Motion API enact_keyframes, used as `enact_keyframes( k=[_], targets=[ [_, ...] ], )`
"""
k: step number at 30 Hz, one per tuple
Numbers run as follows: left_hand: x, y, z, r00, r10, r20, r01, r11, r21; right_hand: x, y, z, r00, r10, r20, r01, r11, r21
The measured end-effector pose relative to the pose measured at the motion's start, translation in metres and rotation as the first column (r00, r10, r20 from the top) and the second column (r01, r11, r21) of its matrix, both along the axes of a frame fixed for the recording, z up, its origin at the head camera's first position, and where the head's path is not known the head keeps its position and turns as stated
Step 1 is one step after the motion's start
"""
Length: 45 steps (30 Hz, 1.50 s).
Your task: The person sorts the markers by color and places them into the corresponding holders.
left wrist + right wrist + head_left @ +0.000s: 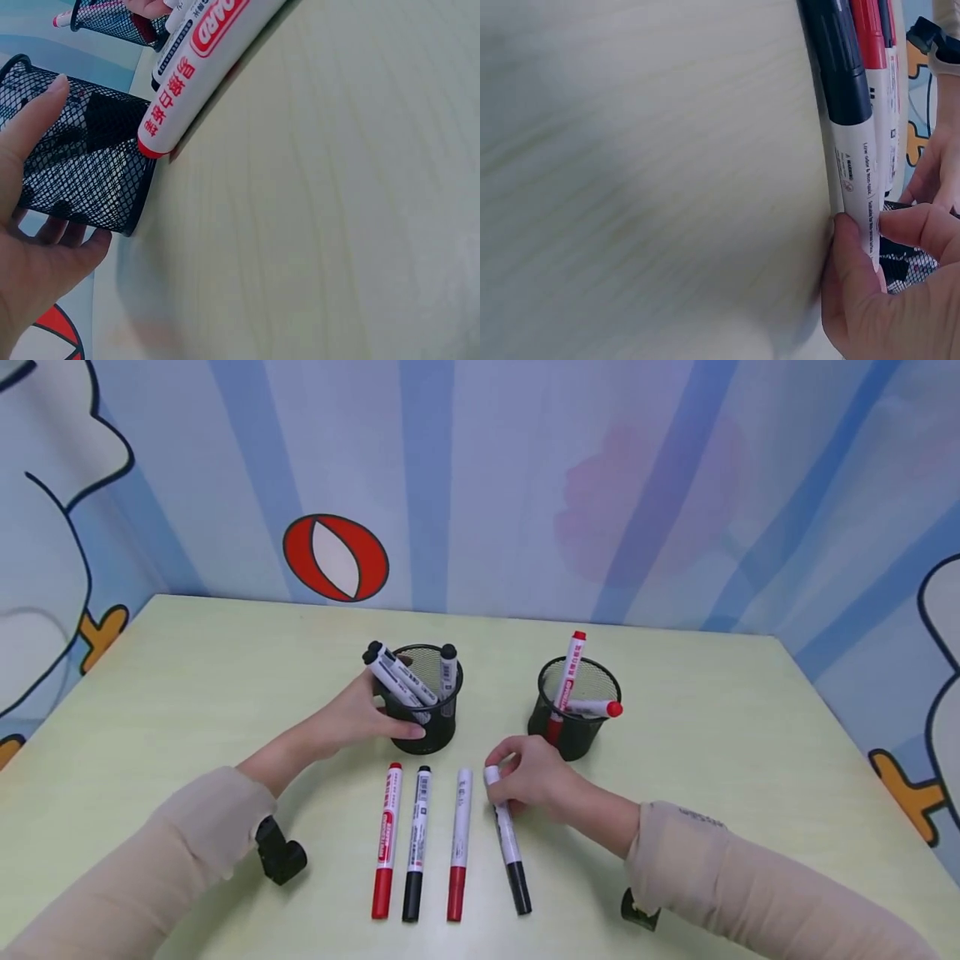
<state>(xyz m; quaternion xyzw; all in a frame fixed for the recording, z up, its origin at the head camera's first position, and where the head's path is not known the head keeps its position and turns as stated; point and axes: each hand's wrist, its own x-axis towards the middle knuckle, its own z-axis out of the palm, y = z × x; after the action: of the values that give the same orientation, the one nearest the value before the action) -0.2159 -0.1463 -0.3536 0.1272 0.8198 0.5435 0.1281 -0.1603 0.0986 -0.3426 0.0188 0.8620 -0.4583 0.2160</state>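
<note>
My left hand (352,718) grips a black mesh pen cup (435,739) from its left side; in the left wrist view the thumb and fingers curl round the mesh cup (90,165). Several markers with black ends (405,677) lean inside it. With thumb and fingers, my right hand (534,772) pinches the white end of a black-capped marker (508,839). The right wrist view shows that marker (853,150) between thumb and finger, close above or on the table; I cannot tell which.
Left of the held marker, a red-capped marker (460,827), a black-capped marker (417,835) and another red-capped marker (387,835) lie in a row on the table (262,643). A second mesh cup (579,742) behind my right hand contains red markers (572,668).
</note>
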Motion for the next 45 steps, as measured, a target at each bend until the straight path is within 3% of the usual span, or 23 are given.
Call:
enact_keyframes(
  k=[5,11,21,29,38,45],
  targets=[
    [0.000,-0.002,0.001,1.000,-0.006,0.006,0.005,1.000,0.011,-0.002,0.001,0.006,0.999,-0.033,0.037,0.036,0.997,-0.062],
    [0.000,-0.004,0.004,1.000,-0.006,0.002,0.006,1.000,0.000,-0.004,0.001,0.020,0.999,-0.027,0.024,0.031,0.986,-0.166],
    [-0.001,-0.003,0.003,1.000,-0.003,0.011,0.003,1.000,-0.008,-0.009,0.005,0.056,0.997,-0.013,-0.070,-0.007,0.963,-0.271],
    [-0.002,-0.002,0.004,1.000,-0.006,0.013,0.006,1.000,-0.015,-0.015,0.008,0.080,0.983,-0.021,-0.183,-0.036,0.952,-0.303],
    [-0.002,-0.001,0.004,1.000,-0.003,0.007,0.003,1.000,-0.018,-0.022,0.008,0.092,0.941,-0.025,-0.337,-0.098,0.934,-0.344],
    [-0.003,-0.001,0.004,1.000,-0.003,0.007,0.003,1.000,-0.020,-0.025,0.007,0.099,0.889,-0.007,-0.457,-0.155,0.936,-0.315]
  ],
)
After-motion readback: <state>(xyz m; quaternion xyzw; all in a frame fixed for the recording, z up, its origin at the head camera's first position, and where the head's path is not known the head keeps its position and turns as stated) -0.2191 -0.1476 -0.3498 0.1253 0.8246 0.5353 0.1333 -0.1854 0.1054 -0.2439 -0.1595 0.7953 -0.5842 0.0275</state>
